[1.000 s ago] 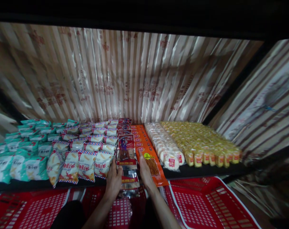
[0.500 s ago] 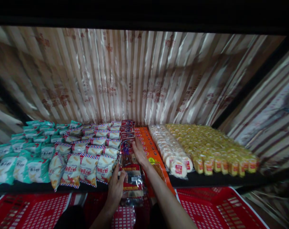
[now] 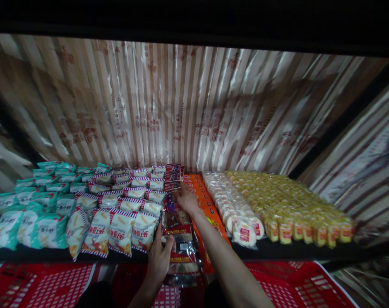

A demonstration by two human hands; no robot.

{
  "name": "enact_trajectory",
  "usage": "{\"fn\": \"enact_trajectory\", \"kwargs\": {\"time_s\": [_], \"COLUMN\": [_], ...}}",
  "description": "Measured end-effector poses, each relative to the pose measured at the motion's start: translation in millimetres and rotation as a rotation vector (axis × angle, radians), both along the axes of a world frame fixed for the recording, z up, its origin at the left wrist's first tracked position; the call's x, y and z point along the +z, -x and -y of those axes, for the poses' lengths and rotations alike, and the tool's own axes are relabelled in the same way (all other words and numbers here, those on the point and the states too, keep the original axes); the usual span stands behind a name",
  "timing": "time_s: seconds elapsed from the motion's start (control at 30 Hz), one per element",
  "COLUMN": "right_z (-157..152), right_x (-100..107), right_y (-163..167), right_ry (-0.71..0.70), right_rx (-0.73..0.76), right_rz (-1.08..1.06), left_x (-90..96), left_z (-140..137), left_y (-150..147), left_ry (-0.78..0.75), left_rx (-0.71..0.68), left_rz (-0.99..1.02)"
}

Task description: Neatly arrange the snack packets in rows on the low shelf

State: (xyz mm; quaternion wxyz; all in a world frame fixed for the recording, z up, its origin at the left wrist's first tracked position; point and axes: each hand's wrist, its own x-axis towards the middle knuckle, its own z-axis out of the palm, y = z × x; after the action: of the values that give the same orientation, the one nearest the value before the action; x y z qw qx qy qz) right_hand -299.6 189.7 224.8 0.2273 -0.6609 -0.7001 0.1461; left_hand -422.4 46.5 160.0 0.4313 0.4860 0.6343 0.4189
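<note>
A row of dark red snack packets (image 3: 177, 218) with clear lower windows lies on the shelf and overhangs its front edge. My left hand (image 3: 160, 253) grips the near packets from their left side, thumb on top, fingers partly hidden. Farther back, my right hand (image 3: 186, 199) has its bent fingers on the upper part of the top packet; the fingertips are partly hidden. White shrimp-chip bags (image 3: 143, 229) stand close on the left of my left hand. Orange snack packets (image 3: 199, 192) lie under and beside my right forearm.
Teal snack bags (image 3: 51, 229) fill the left of the black shelf (image 3: 213, 256). Right of the orange packets are white round wrapped cakes (image 3: 244, 233) and yellow wrapped cakes (image 3: 284, 205). Red baskets (image 3: 297, 282) stand below. A striped sheet (image 3: 188, 107) hangs behind.
My right hand has moved slightly farther back along the dark red packets, its fingers more bent. My left hand keeps its grip near the front. The camera view has shifted a little.
</note>
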Motion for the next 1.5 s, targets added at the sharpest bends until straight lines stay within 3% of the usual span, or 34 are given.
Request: {"fn": "enact_trajectory", "kwargs": {"time_s": [0.23, 0.43, 0.77, 1.13, 1.33, 1.5], "right_z": [-1.5, -18.5, -35.6, -70.1, -87.1, -104.5], "right_x": [4.1, 18.9, 4.5, 1.9, 4.5, 3.2], "right_y": [4.3, 21.9, 13.1, 30.1, 32.6, 31.9], "right_ry": [-0.071, -0.023, 0.009, -0.005, 0.007, -0.002], "right_rx": [0.005, 0.263, 0.275, 0.211, 0.203, 0.181], "right_rz": [0.190, 0.475, 0.484, 0.499, 0.513, 0.516], "left_x": [-0.5, 1.8, -8.8, -15.3, -26.6, -24.2], "left_z": [-1.0, -2.5, -7.9, -13.5, -15.7, -15.5], "left_y": [-3.0, -6.1, -11.7, -5.2, -10.5, -11.1], "left_ry": [0.052, 0.062, -0.056, -0.035, -0.039, -0.044], "left_rx": [-0.036, -0.041, 0.025, -0.046, 0.018, 0.034], "left_rz": [0.003, -0.007, -0.120, -0.117, -0.133, -0.132]}}
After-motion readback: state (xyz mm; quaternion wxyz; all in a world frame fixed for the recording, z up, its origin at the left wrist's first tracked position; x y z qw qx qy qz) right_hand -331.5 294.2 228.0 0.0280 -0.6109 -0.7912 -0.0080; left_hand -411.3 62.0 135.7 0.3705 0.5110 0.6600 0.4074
